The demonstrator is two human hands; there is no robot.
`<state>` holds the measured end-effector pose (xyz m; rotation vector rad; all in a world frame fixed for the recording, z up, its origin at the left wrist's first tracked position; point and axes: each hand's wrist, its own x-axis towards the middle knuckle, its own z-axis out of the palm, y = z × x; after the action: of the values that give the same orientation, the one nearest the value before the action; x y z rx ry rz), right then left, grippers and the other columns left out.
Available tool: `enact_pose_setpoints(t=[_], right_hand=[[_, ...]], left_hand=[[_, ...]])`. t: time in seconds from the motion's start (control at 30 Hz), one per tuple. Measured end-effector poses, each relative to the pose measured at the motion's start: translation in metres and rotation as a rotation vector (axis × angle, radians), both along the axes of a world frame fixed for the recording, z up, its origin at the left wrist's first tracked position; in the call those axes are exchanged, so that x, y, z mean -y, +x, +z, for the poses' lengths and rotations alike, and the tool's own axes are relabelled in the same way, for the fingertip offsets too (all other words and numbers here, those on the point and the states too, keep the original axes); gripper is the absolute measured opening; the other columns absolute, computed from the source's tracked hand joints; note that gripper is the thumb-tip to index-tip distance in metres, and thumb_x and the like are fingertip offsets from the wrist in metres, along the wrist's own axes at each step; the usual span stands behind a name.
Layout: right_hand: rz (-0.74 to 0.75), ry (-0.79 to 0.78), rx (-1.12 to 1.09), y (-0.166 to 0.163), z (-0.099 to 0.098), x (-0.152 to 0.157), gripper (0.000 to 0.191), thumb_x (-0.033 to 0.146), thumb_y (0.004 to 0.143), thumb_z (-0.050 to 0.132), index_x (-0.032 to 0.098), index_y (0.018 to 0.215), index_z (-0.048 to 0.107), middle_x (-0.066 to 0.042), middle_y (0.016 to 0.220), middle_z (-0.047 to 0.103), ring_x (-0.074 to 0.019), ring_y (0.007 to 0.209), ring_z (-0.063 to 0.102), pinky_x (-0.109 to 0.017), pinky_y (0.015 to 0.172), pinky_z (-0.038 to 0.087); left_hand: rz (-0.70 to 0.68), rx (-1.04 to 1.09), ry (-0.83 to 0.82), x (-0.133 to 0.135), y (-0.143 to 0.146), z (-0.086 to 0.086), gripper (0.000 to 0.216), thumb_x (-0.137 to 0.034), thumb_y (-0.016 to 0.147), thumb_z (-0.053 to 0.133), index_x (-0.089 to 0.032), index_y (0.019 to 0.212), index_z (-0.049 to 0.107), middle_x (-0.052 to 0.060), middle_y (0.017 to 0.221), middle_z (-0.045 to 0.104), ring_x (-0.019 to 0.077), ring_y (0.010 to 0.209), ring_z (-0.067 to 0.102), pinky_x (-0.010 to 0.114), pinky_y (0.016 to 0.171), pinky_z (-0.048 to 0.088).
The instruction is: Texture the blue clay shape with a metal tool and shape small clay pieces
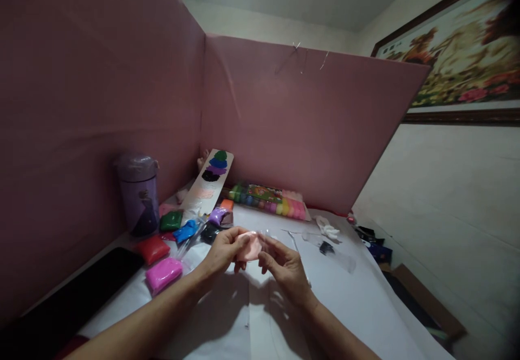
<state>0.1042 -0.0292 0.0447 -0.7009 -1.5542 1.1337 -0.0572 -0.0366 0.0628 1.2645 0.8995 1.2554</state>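
Note:
Between my two hands, above the white table, is a small clear packet of pale pink clay (250, 247). My left hand (228, 249) grips its left side, thumb on top and fingers beneath. At the packet's right end, my right hand (282, 262) pinches the clear plastic between thumb and fingers. Left of my hands lie packets of clay: a bright pink one (164, 274), a red one (153, 248), a blue one (186, 231), a green one (171, 220) and a purple one (217, 216). A black packet (210, 234) lies just behind my left hand.
A purple lidded tumbler (140, 197) stands at the left. A white strip with coloured dabs (203, 192) leans at the back, beside a pack of coloured sticks (270, 200). Right of my hands are a thin tool (293, 239) and clear wrappers (345, 260). Pink panels (284, 116) enclose the back and left.

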Motion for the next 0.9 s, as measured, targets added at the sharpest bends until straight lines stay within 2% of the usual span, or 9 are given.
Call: enact_pose_setpoints(t=[0.1,0.27,0.53,0.7,0.9], right_hand=[[0.045,-0.022,0.020,0.0008,-0.0002,-0.0009,0.043,0.034,0.077,0.069,0.020,0.118,0.065,0.002,0.061,0.057,-0.0104,0.053,0.051,-0.024,0.050,0.048],[0.108,-0.038,-0.020,0.0014,-0.0007,-0.0054,0.042,0.038,0.073,0.072,0.019,0.110,0.066,0.003,0.056,0.055,-0.0105,0.049,0.051,-0.023,0.045,0.046],[0.105,-0.045,-0.016,-0.0006,-0.0047,-0.0020,0.022,0.032,0.075,0.071,0.020,0.092,0.067,0.002,0.060,0.058,-0.0105,0.053,0.052,-0.022,0.049,0.046],[0.040,-0.016,-0.044,-0.0039,-0.0059,0.0024,0.034,0.032,0.077,0.070,0.021,0.109,0.067,0.002,0.061,0.057,-0.0109,0.054,0.051,-0.023,0.049,0.047],[0.143,-0.067,-0.006,-0.0037,-0.0055,0.0014,0.044,0.037,0.075,0.071,0.020,0.115,0.064,0.003,0.060,0.057,-0.0109,0.053,0.053,-0.023,0.048,0.047]], left_hand=[[0.001,-0.034,0.013,-0.0001,-0.0011,0.0014,0.041,-0.052,0.077,0.061,-0.011,0.078,0.058,-0.002,0.051,0.054,0.0074,0.037,0.046,0.016,0.032,0.031],[0.025,-0.020,0.022,0.0016,-0.0005,0.0003,0.040,-0.051,0.076,0.062,-0.011,0.080,0.059,-0.002,0.053,0.054,0.0074,0.039,0.046,0.016,0.032,0.030],[0.039,0.023,0.002,0.0003,0.0000,-0.0046,0.040,-0.051,0.072,0.065,-0.013,0.081,0.057,-0.001,0.052,0.056,0.0081,0.038,0.046,0.016,0.032,0.031],[0.035,0.029,0.021,0.0003,-0.0007,-0.0018,0.039,-0.052,0.074,0.063,-0.013,0.080,0.057,-0.002,0.052,0.055,0.0074,0.038,0.046,0.015,0.032,0.030],[0.006,0.040,-0.002,-0.0009,-0.0021,-0.0038,0.041,-0.053,0.073,0.064,-0.013,0.078,0.056,-0.003,0.049,0.053,0.0064,0.035,0.043,0.015,0.031,0.027]])
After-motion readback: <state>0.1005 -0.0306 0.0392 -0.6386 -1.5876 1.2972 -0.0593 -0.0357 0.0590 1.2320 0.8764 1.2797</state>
